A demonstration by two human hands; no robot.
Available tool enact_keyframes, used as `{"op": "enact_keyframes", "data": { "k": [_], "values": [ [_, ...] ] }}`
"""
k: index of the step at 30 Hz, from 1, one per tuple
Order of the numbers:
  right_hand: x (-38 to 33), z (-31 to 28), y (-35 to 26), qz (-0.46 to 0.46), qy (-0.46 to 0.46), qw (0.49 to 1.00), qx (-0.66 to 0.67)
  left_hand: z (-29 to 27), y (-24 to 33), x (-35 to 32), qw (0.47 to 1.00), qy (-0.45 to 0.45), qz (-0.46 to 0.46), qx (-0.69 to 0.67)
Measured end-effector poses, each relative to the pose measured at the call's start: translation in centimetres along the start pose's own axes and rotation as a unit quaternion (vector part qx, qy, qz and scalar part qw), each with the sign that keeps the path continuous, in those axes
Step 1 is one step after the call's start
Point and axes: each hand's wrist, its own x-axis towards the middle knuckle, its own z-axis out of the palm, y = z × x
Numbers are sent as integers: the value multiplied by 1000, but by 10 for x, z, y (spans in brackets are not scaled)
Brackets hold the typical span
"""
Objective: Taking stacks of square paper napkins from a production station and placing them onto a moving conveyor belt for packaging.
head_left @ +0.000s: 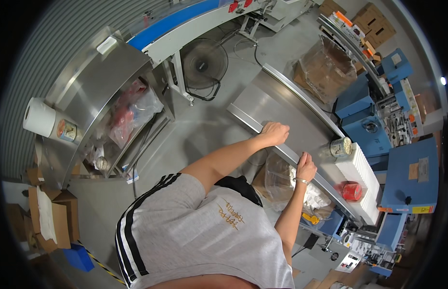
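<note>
Grey shirt (pixel 204 236) with dark striped sleeve fills the lower frame, closest to the lens; both bare forearms reach up and away from it toward a steel table (pixel 281 108). Left hand (pixel 274 133) curled over the near edge of the table, fingers wrapped on the raised lip, holding nothing else. Right hand (pixel 305 167) further along the same edge, fingers closed on the rim, bracelet at the wrist; whether it grips firmly or only rests cannot be told. Tabletop bare between the hands. Beyond the right hand: a small tin can (pixel 341 146) just beside a white ribbed stack (pixel 361 180), and a red tape roll (pixel 352 191) against that stack. Clear plastic bag (pixel 281 176) hangs under the edge, below the right forearm. Floor fan (pixel 203 61) and its cable lie near the far end of the table. Risks, as judged: a push or tug on the edge could jolt the can and roll it off; fingers hooked over the thin metal lip could be pinched or scraped; the cable on the floor could snag a table leg if the table shifts.
</note>
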Motion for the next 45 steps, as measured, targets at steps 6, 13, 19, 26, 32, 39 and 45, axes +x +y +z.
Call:
{"op": "enact_keyframes", "data": {
  "k": [6,13,19,26,32,39,45],
  "values": [
    [-3,1,4,11,9,1000,3,-2,3,0,1000,-26,-6,3],
    [-3,-3,-7,33,56,995,81,-5,1,1,999,-36,-9,6],
    [-3,-7,-8,45,44,995,76,-6,2,4,999,-44,-12,14],
    [-3,-4,-9,38,68,994,72,-11,4,3,998,-60,-18,19],
    [-5,-5,-8,30,85,993,72,-11,7,3,997,-74,-26,17],
    [-3,-6,-8,30,85,991,98,-11,7,3,997,-64,-32,9],
    [-2,-10,-9,57,58,990,114,-9,7,0,999,16,-26,-33]
  ]
}}
